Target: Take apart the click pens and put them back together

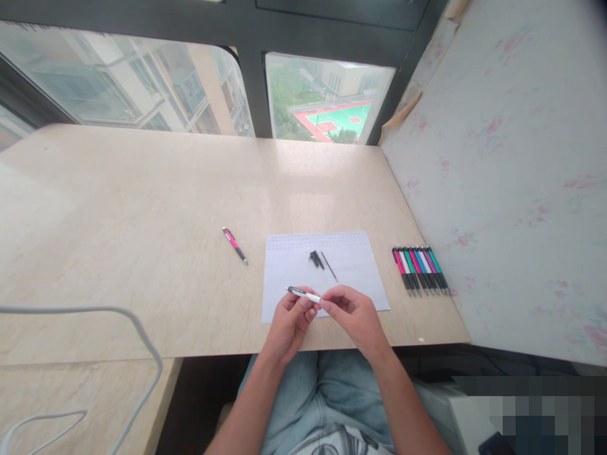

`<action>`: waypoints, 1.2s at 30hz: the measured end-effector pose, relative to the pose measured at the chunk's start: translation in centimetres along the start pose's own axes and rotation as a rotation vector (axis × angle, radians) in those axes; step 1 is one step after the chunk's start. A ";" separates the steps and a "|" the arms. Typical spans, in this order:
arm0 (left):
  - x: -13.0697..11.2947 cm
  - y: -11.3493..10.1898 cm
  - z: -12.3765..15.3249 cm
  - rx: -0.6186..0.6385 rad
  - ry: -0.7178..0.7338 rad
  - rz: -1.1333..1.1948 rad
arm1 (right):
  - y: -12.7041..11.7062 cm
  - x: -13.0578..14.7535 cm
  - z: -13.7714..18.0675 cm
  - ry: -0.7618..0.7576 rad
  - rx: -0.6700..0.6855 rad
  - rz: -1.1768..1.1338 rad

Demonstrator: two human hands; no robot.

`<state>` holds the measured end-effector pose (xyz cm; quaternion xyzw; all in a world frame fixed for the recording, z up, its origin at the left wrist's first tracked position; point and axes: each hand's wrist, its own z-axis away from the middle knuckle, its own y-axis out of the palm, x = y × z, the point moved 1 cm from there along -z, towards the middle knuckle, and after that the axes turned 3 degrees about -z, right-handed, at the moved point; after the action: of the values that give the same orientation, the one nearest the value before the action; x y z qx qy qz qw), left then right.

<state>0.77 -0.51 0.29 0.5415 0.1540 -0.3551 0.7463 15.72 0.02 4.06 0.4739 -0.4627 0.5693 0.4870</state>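
Over the near part of the paper, my left hand (294, 319) is closed around a white pen (308, 295) with a dark clip, which points to the left. At the pen's right end, the thumb and finger of my right hand (353, 313) are pinched together; any small part between them is hidden. Just beyond my hands, a thin dark pen refill (329, 266) lies on the white sheet of paper (279, 268). Short black pen pieces (315, 259) rest beside the refill. Faint handwriting runs along the sheet's far edge.
A pink pen (235, 245) lies left of the paper. To the right, several coloured pens (420, 268) form a close row near the flowered wall (512, 189). A grey cable (118, 309) crosses the left side. Windows border the table (142, 208) at the back.
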 end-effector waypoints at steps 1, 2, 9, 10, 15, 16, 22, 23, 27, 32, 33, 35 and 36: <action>0.0 0.0 0.0 0.000 -0.002 0.002 | 0.0 0.0 0.0 -0.004 0.003 0.008; -0.1 0.0 0.0 0.000 -0.002 0.004 | 0.0 0.0 0.0 -0.009 0.005 0.018; -0.1 0.1 0.2 -0.012 -0.001 0.014 | -1.4 -1.0 -0.9 -0.098 -0.116 0.355; -0.1 0.1 0.2 -0.012 0.001 0.016 | -1.7 -1.2 -1.2 -0.120 -0.156 0.468; 0.0 0.1 0.2 -0.031 0.030 0.010 | -2.0 -1.8 -2.7 -0.150 -0.234 0.974; 0.0 0.1 0.1 -0.031 0.031 0.002 | -1.8 -1.7 -3.0 -0.140 -0.235 1.031; 0.2 0.1 0.0 -0.007 0.031 -0.043 | -0.1 -0.6 -4.7 -0.021 -0.216 1.229; 0.3 0.1 0.0 -0.002 0.030 -0.045 | 0.0 -0.4 -4.9 0.003 -0.207 1.254; 0.2 0.2 -0.1 0.003 0.032 -0.047 | -0.1 0.0 -5.6 0.079 -0.184 1.308; 0.1 0.3 0.0 -0.017 0.027 -0.040 | -1.6 -0.3 -5.3 0.065 -0.238 1.171; 0.1 0.3 0.0 -0.021 0.027 -0.035 | -2.1 -0.5 -5.0 0.043 -0.247 1.098; 0.1 0.3 -0.1 -0.024 0.025 -0.027 | -3.1 -0.9 -3.9 -0.012 -0.232 0.912; 0.2 0.2 -0.1 -0.024 0.024 -0.025 | -3.7 -1.0 -3.2 -0.037 -0.206 0.806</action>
<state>1.06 -0.48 0.32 0.5347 0.1739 -0.3562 0.7463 19.14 3.41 2.90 0.2137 -0.6745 0.6565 0.2614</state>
